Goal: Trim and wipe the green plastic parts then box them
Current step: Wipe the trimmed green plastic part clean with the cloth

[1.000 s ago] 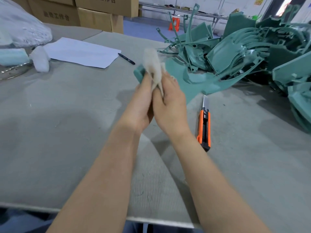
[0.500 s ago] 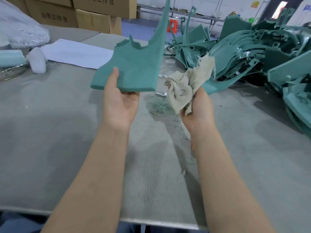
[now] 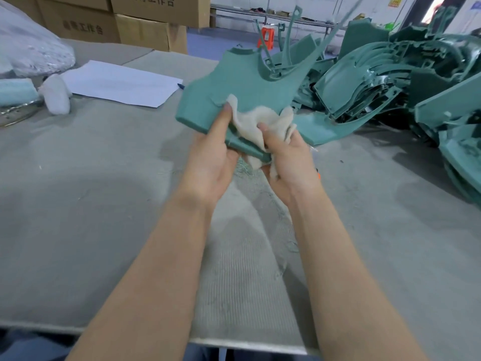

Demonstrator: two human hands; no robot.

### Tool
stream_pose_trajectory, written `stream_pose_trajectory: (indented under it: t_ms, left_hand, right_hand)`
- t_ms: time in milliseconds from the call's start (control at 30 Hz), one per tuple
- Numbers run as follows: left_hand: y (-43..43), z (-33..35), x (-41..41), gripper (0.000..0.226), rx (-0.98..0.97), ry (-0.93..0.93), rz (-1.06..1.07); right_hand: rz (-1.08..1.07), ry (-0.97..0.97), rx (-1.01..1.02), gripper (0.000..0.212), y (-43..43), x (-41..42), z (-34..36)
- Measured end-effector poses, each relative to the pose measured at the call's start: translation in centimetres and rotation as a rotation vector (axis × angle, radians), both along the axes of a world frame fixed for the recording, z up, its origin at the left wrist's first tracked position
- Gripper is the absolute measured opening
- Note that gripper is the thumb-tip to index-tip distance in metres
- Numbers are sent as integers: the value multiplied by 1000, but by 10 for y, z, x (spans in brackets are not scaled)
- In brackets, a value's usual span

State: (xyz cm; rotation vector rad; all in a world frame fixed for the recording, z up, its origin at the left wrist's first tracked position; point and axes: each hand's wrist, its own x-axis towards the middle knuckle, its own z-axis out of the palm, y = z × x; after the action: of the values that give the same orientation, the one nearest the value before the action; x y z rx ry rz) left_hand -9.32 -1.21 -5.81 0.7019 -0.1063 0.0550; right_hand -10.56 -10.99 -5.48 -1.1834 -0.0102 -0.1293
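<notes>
The green plastic part (image 3: 250,82) is held up off the desk (image 3: 104,178), in front of the person and between both hands. Its broad flat face is turned toward the camera. Its long axis runs from the thick near edge at the hands up and away to the right, where a thin arm rises toward the top of the view.

The left hand (image 3: 210,157) takes the near-left corner. Its thumb lies flat along the top face and its fingers go out of sight underneath, a closed grip that carries the part's weight.

The right hand (image 3: 291,157) sits just beside it on the near-right edge. It is closed round a bunched white cloth (image 3: 260,121), and its thumb presses the cloth onto the part's face. Some cloth hangs below the edge.

The unwiped face lies mostly beyond and above the right hand. The coming wipe likely runs away from the body along that long axis, with the left hand steadying the part.

The pile of other green parts (image 3: 390,82) lies on the desk to the right, behind the held part. A sheet of paper (image 3: 119,83) lies to the left. Cardboard boxes (image 3: 145,22) stand at the far edge, well apart from both hands.
</notes>
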Motion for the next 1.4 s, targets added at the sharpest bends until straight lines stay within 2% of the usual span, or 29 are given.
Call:
stream_pose_trajectory:
  t_ms: [100, 167, 267, 333, 433, 500, 533, 600, 633, 667, 733, 800, 867, 933, 1000, 1033, 1133, 1200, 1300, 1400]
  left_hand:
    - [-1, 1, -3, 18, 74, -8, -38]
    - [3, 0, -6, 20, 113, -14, -110]
    - [16, 2, -10, 41, 163, -124, -464]
    - [20, 3, -10, 50, 210, -121, -599]
    - [16, -5, -6, 32, 365, 29, -411]
    - [14, -9, -2, 12, 447, 100, -280]
    - [14, -11, 0, 9, 468, 101, -231]
    - [16, -13, 2, 12, 489, 75, -169]
    - [15, -12, 2, 13, 500, 62, -161]
    - [14, -12, 2, 14, 509, 53, -169]
    - [12, -12, 0, 14, 499, 51, -217]
    - [10, -13, -1, 13, 501, 46, -274]
    - [9, -14, -1, 14, 517, 41, -292]
    - [9, -13, 0, 13, 485, 38, -263]
    - [9, -13, 3, 14, 431, 56, -200]
    - [7, -13, 4, 15, 408, 75, -177]
    - [1, -12, 7, 25, 416, 91, -85]
    - [9, -9, 10, 37, 317, 90, -37]
    - [30, -4, 8, 51, -30, 34, -156]
    - [24, -3, 7, 46, -14, 28, -170]
  right_hand:
    - [-191, -33, -234, 23, -5, 6, -7]
    - [-354, 1, -301, 33, -14, 11, -7]
    - [-523, 102, -324, 40, -38, 14, -3]
    - [-526, 110, -402, 41, -51, 15, -6]
    - [-413, 28, -547, 35, -55, 16, -10]
    - [-243, -58, -615, 21, -53, 15, -10]
    - [-121, -68, -611, 13, -53, 13, -10]
    - [45, -19, -621, 23, -56, 11, -11]
    - [53, 5, -671, 28, -57, 12, -12]
    - [12, 14, -724, 30, -57, 12, -12]
    - [-172, -16, -782, 18, -54, 16, -11]
    - [-329, 4, -804, 36, -49, 19, -12]
    - [-434, 80, -723, 42, -49, 22, -15]
    - [-592, 112, -611, 34, -54, 24, -17]
    - [-732, 32, -640, 21, -54, 21, -17]
    - [-719, -27, -706, 22, -48, 18, -16]
    - [-361, -280, -978, 43, 5, 9, -25]
    - [-225, -460, -1097, 47, 41, 0, -29]
    - [-132, -607, -1135, 50, 57, -8, -28]
    - [-205, -665, -1191, 46, 48, -2, -25]
